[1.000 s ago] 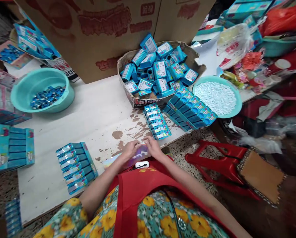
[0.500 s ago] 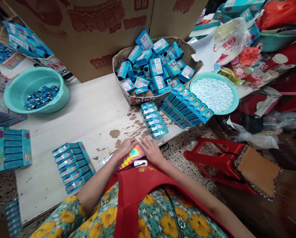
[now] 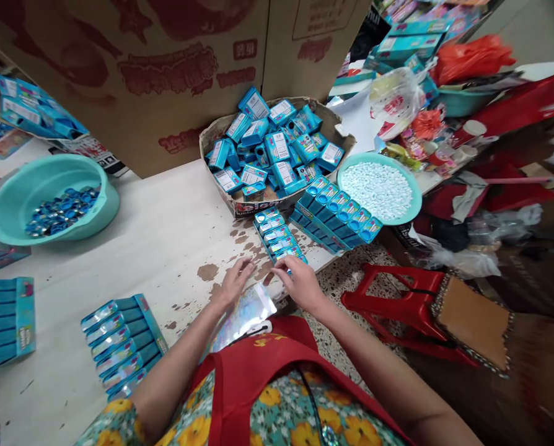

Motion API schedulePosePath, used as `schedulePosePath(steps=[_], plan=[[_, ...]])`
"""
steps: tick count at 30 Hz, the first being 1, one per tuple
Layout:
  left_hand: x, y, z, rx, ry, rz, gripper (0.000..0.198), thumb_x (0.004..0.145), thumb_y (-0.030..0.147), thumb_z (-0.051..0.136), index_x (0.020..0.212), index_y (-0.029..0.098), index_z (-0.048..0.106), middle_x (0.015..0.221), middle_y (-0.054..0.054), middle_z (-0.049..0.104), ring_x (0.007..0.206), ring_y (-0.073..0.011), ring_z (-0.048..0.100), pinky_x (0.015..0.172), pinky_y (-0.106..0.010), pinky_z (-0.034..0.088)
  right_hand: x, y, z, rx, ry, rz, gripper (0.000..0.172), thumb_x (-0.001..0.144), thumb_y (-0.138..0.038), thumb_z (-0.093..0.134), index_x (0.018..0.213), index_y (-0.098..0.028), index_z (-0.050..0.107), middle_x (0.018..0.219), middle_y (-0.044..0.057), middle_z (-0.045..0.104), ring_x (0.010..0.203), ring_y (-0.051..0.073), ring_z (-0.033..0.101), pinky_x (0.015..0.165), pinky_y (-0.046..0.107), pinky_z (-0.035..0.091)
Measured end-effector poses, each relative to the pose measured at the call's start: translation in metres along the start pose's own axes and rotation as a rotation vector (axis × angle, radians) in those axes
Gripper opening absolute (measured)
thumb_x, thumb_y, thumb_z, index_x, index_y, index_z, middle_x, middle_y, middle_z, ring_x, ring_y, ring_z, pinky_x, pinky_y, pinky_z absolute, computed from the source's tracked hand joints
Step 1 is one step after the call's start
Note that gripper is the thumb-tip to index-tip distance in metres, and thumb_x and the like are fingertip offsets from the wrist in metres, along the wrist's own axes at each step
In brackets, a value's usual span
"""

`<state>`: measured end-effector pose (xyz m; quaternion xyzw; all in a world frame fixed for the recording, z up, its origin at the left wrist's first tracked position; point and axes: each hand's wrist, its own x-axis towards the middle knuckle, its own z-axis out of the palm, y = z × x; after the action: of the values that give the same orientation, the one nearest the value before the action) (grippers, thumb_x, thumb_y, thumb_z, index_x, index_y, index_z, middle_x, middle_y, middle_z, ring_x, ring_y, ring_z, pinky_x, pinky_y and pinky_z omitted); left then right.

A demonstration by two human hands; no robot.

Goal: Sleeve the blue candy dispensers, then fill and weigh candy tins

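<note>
From my remote station I register a glossy, iridescent film-like sheet [image 3: 249, 313] at the near edge of the smooth white surface [image 3: 160, 223], which shows matt brown patches [image 3: 207, 272]. Toward the far edge I log a matt cardboard carton [image 3: 175, 43]; toward the left edge, a smooth plastic basin [image 3: 107, 210].

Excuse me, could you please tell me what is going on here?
Someone in a red apron is at a white table. Their left hand is beside a shiny sheet, and their right hand is near the closest end of a row of blue boxes; whether either hand grips anything is unclear. Farther back are a cardboard tray of loose blue boxes and a basin of white pieces.
</note>
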<state>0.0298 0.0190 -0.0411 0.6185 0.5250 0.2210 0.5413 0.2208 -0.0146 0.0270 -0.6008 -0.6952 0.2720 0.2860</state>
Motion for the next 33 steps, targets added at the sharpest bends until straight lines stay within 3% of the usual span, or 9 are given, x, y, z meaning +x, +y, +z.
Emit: schedulePosePath(steps=[3, 5, 8, 14, 22, 25, 27, 30, 33], plan=[[0.015, 0.031, 0.000, -0.284, -0.109, 0.072, 0.045, 0.082, 0.045, 0.052, 0.119, 0.019, 0.051, 0.118, -0.009, 0.060, 0.105, -0.0195, 0.057, 0.083, -0.029, 0.047, 0.024, 0.003, -0.006, 0.125, 0.060, 0.084, 0.011, 0.087, -0.028, 0.053, 0.081, -0.020, 0.057, 0.080, 0.002, 0.063, 0.076, 0.016, 0.058, 0.072, 0.026, 0.042], [0.029, 0.043, 0.001, -0.351, -0.170, -0.001, 0.034, 0.079, 0.044, 0.056, 0.098, 0.016, 0.058, 0.090, -0.006, 0.065, 0.081, -0.0165, 0.063, 0.069, -0.026, 0.049, 0.039, 0.010, -0.001, 0.181, 0.093, 0.134, 0.011, 0.085, -0.029, 0.054, 0.079, -0.020, 0.057, 0.077, 0.001, 0.063, 0.072, 0.015, 0.057, 0.069, 0.025, 0.043], [0.052, 0.047, -0.002, -0.372, -0.160, -0.099, 0.031, 0.080, 0.045, 0.053, 0.076, 0.015, 0.055, 0.061, 0.000, 0.057, 0.052, -0.0107, 0.055, 0.051, -0.022, 0.043, 0.059, 0.026, 0.014, 0.166, 0.164, 0.218, 0.013, 0.084, -0.031, 0.055, 0.076, -0.021, 0.060, 0.074, 0.001, 0.064, 0.072, 0.016, 0.057, 0.070, 0.027, 0.043], [0.107, 0.041, -0.018, -0.292, 0.044, -0.018, 0.030, 0.078, 0.030, 0.052, 0.105, 0.018, 0.047, 0.056, 0.006, 0.054, 0.045, -0.0087, 0.050, 0.047, -0.020, 0.039, 0.117, 0.058, 0.034, 0.047, 0.336, 0.329, 0.014, 0.079, -0.031, 0.060, 0.077, -0.021, 0.069, 0.099, 0.008, 0.063, 0.098, 0.021, 0.054, 0.086, 0.032, 0.042], [0.155, 0.024, -0.013, -0.185, 0.151, 0.014, 0.011, 0.077, 0.023, 0.045, 0.086, 0.021, 0.040, 0.056, 0.007, 0.050, 0.048, -0.0091, 0.048, 0.052, -0.021, 0.040, 0.163, 0.077, 0.041, -0.073, 0.252, 0.469, 0.016, 0.078, -0.031, 0.059, 0.076, -0.020, 0.070, 0.096, 0.010, 0.060, 0.094, 0.025, 0.054, 0.085, 0.037, 0.042], [0.159, 0.015, -0.006, -0.165, 0.190, 0.014, 0.011, 0.081, 0.026, 0.043, 0.090, 0.020, 0.041, 0.061, 0.005, 0.051, 0.054, -0.0106, 0.051, 0.057, -0.023, 0.043, 0.166, 0.083, 0.046, -0.070, 0.312, 0.480, 0.013, 0.074, -0.031, 0.063, 0.079, -0.019, 0.067, 0.093, 0.008, 0.060, 0.088, 0.022, 0.057, 0.083, 0.035, 0.043], [0.157, 0.010, -0.001, -0.102, 0.223, -0.047, 0.015, 0.083, 0.028, 0.042, 0.095, 0.020, 0.042, 0.067, 0.003, 0.055, 0.060, -0.0125, 0.054, 0.063, -0.026, 0.046, 0.166, 0.087, 0.047, -0.054, 0.383, 0.520, 0.028, 0.066, -0.032, 0.070, 0.088, -0.018, 0.063, 0.095, 0.009, 0.059, 0.087, 0.022, 0.057, 0.081, 0.033, 0.045], [0.148, 0.003, 0.007, -0.010, 0.259, -0.169, 0.022, 0.081, 0.029, 0.047, 0.101, 0.018, 0.046, 0.080, -0.004, 0.061, 0.075, -0.0188, 0.059, 0.076, -0.035, 0.046, 0.165, 0.095, 0.043, -0.001, 0.382, 0.548, 0.039, 0.064, -0.032, 0.071, 0.095, -0.015, 0.056, 0.099, 0.011, 0.059, 0.091, 0.023, 0.057, 0.083, 0.034, 0.046], [0.138, 0.005, 0.020, -0.041, 0.334, -0.150, 0.038, 0.085, 0.036, 0.045, 0.118, 0.017, 0.042, 0.117, -0.013, 0.057, 0.112, -0.0247, 0.052, 0.096, -0.042, 0.038, 0.160, 0.101, 0.036, 0.077, 0.280, 0.539, 0.035, 0.069, -0.035, 0.067, 0.097, -0.015, 0.056, 0.106, 0.015, 0.060, 0.103, 0.026, 0.056, 0.090, 0.038, 0.043]])
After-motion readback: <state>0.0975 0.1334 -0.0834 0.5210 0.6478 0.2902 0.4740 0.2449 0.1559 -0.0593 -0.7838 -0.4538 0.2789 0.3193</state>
